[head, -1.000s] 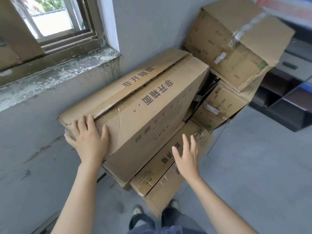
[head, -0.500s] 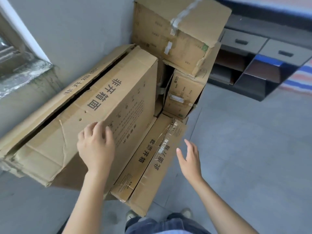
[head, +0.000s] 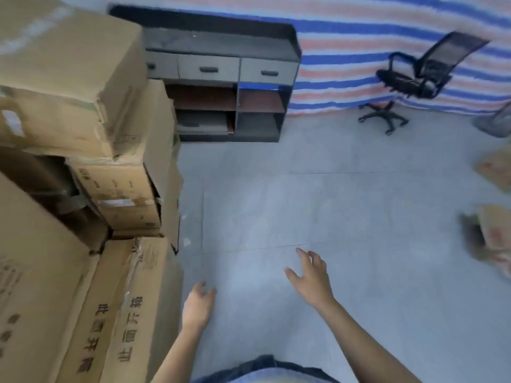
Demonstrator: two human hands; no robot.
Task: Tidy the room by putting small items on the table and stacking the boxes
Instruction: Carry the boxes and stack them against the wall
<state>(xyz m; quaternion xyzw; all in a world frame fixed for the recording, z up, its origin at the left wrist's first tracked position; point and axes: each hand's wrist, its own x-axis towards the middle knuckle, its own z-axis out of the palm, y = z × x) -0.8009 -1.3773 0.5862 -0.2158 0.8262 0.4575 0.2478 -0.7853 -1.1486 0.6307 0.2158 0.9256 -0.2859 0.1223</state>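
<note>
A pile of brown cardboard boxes fills the left side. Long flat boxes [head: 130, 313] with printed characters lean at the lower left. Smaller cube boxes [head: 121, 194] are stacked behind them, with a big box [head: 69, 64] on top. My left hand [head: 197, 305] hangs empty just right of the flat boxes, fingers loosely apart, touching nothing. My right hand [head: 311, 277] is held over the grey floor with fingers spread, also empty. Two more cardboard boxes [head: 495, 236] lie at the right edge, blurred.
A dark grey cabinet [head: 221, 87] with drawers and open shelves stands against the striped tarp wall behind the pile. A black office chair [head: 414, 78] stands at the back right. Grey tiled floor [head: 331, 203] stretches between the pile and the right-hand boxes.
The view has swung right, away from the window and box pile toward the room. My left hand has come off the big flat box and now hangs free; my right hand stays empty.
</note>
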